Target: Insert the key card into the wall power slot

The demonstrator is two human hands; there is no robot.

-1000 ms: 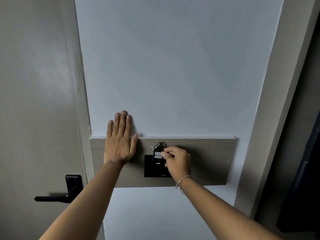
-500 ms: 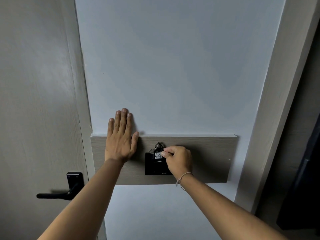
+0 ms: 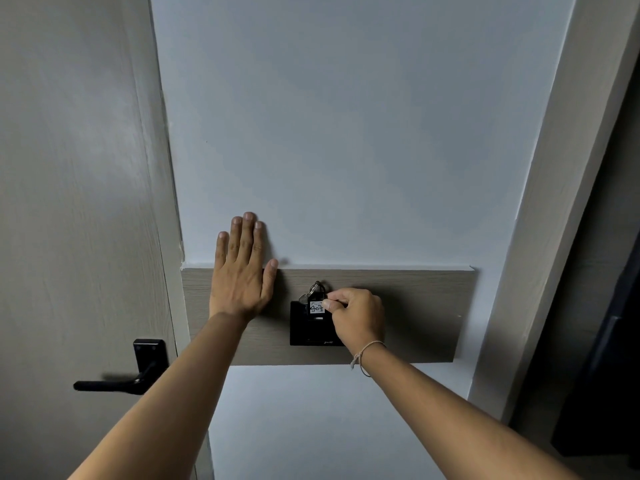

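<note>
A black wall power slot [image 3: 304, 329] is mounted on a wooden panel [image 3: 415, 306]. The key card [image 3: 317, 308], a small black tag with a white label reading 407 and a metal ring on top, stands at the slot's upper edge. My right hand [image 3: 358, 315] pinches the tag's right side between thumb and fingers and covers the slot's right part. How deep the tag sits in the slot is hidden. My left hand [image 3: 242, 271] lies flat with fingers together against the wall and panel, left of the slot.
A grey door with a black lever handle [image 3: 121, 379] is on the left. White wall [image 3: 346, 133] stretches above and below the panel. A pale door frame [image 3: 554, 202] runs down the right, with a dark opening beyond it.
The key tag has sunk lower against the slot with my right hand. My left hand stays flat on the wall.
</note>
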